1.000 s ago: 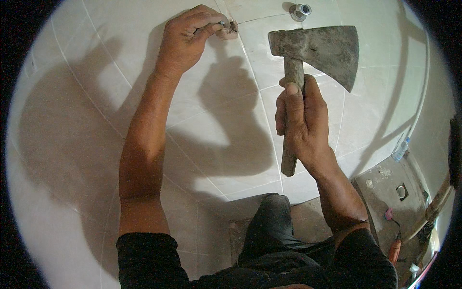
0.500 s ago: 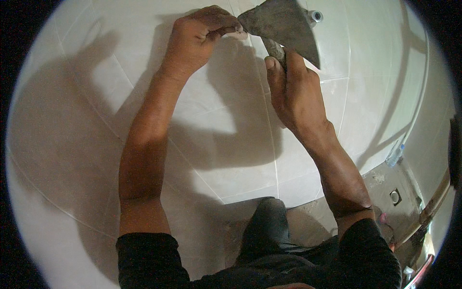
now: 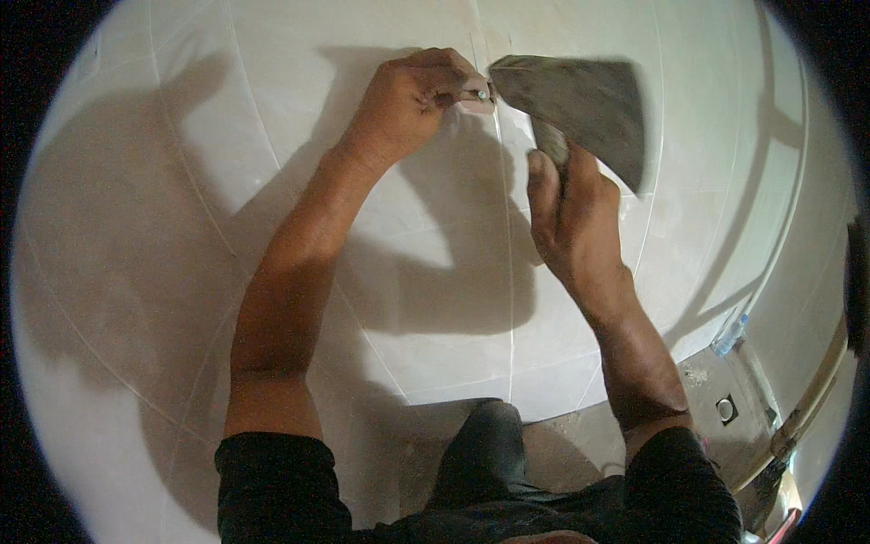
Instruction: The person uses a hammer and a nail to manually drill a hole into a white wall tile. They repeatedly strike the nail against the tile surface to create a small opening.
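My left hand (image 3: 412, 100) is raised against the tiled wall (image 3: 453, 363), finger and thumb pinched round a small metal pin (image 3: 482, 94). Only the pin's shiny round end shows, so I cannot tell whether it is a nail or a screw. My right hand (image 3: 580, 218) is closed round the short handle of a hatchet (image 3: 580, 109). Its dark, worn head flares out to the right. The narrow end points left, close beside my left fingertips; whether it touches the pin is unclear.
A floor drain (image 3: 725, 410) lies in the dusty floor at the lower right. Beyond it a clear plastic bottle (image 3: 730, 335) stands by the wall's foot. A long pale pole or pipe (image 3: 820, 385) slants along the right side. My bent knee (image 3: 485, 444) is near the wall.
The view has tilted, and both hands and the hatchet appear lower and further right. A round metal wall fitting seen earlier beside the hatchet head no longer shows. Both grips stay the same.
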Demonstrator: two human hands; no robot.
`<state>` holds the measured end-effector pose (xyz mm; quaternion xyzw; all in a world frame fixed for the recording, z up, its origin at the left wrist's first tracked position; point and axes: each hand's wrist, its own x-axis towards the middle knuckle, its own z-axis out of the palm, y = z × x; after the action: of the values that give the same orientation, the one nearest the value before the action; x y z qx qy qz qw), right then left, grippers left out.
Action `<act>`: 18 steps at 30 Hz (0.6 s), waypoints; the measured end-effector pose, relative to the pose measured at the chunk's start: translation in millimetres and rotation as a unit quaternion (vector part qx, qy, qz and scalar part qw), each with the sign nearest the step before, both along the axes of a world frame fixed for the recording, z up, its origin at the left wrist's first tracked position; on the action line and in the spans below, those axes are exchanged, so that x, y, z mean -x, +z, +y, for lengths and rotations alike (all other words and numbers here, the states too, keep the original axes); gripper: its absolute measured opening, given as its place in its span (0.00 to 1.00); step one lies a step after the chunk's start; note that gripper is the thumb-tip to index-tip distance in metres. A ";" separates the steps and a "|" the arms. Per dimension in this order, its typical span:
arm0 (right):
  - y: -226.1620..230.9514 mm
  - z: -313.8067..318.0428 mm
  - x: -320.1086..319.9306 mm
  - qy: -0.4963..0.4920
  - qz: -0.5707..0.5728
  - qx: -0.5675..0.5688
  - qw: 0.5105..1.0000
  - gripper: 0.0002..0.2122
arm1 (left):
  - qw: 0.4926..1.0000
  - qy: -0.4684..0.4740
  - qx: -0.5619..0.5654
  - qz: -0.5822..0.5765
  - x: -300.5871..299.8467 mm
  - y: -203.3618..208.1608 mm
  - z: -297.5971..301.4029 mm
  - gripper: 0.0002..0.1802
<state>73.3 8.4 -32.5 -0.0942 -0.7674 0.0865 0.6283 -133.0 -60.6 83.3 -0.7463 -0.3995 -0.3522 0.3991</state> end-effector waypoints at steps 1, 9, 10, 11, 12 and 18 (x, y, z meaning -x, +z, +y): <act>-5.7 -3.5 -2.7 -0.003 0.004 0.028 1.000 0.12 | 1.000 0.000 -0.003 0.019 -0.9 1.3 1.3 0.13; -0.5 5.7 0.8 0.012 0.012 -0.016 1.000 0.11 | 0.997 -0.023 -0.039 0.056 1.0 2.4 10.7 0.11; -3.6 6.1 -2.0 0.007 0.025 -0.039 0.999 0.11 | 0.998 -0.018 -0.029 0.054 -0.1 2.2 9.6 0.10; -1.6 8.7 -0.1 -0.002 -0.009 -0.010 1.000 0.12 | 0.998 -0.013 -0.019 0.052 -1.1 4.2 8.3 0.10; 4.5 14.9 5.0 -0.010 -0.043 0.018 0.999 0.13 | 0.999 -0.009 -0.009 0.050 -0.8 5.8 8.0 0.09; 4.1 4.0 -0.5 0.059 0.073 0.015 0.996 0.11 | 0.995 0.003 -0.043 0.089 -0.9 8.3 8.8 0.11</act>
<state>73.8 12.4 -28.5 -0.0515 -0.7226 0.1411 0.6748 -132.1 -51.8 91.6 -0.7559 -0.3492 -0.2996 0.4658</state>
